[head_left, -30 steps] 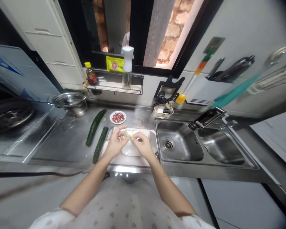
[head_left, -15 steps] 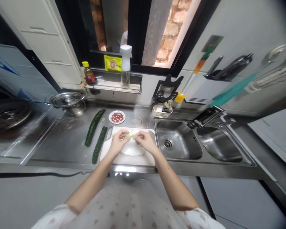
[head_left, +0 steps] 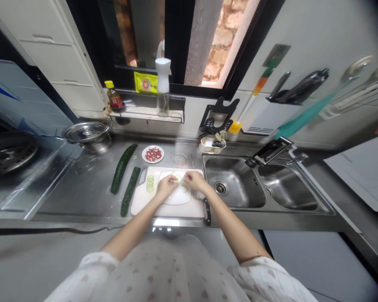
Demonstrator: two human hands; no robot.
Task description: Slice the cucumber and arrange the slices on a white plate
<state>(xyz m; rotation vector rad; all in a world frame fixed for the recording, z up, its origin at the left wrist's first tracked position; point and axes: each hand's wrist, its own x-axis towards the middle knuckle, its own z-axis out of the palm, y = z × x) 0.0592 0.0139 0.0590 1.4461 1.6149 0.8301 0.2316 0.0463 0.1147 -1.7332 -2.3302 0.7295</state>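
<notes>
My left hand point(head_left: 166, 186) and my right hand point(head_left: 193, 180) meet over a white plate point(head_left: 178, 197) that lies on a white cutting board point(head_left: 145, 201). Both pinch pale green cucumber slices point(head_left: 177, 176) at the plate's far rim. More cucumber slices point(head_left: 150, 183) lie in a small row on the board's left part. A knife with a black handle point(head_left: 207, 211) rests on the board's right edge, near my right forearm.
Two cucumbers point(head_left: 122, 167) point(head_left: 129, 191) lie left of the board. A small dish of red pieces point(head_left: 153, 154) stands behind it. A steel pot point(head_left: 87, 135) is at the back left, a double sink point(head_left: 239, 186) on the right with a black tap point(head_left: 269, 152).
Both hands have moved a little to the right and further back over the plate. The row of slices on the board's left part and the knife handle have come into sight.
</notes>
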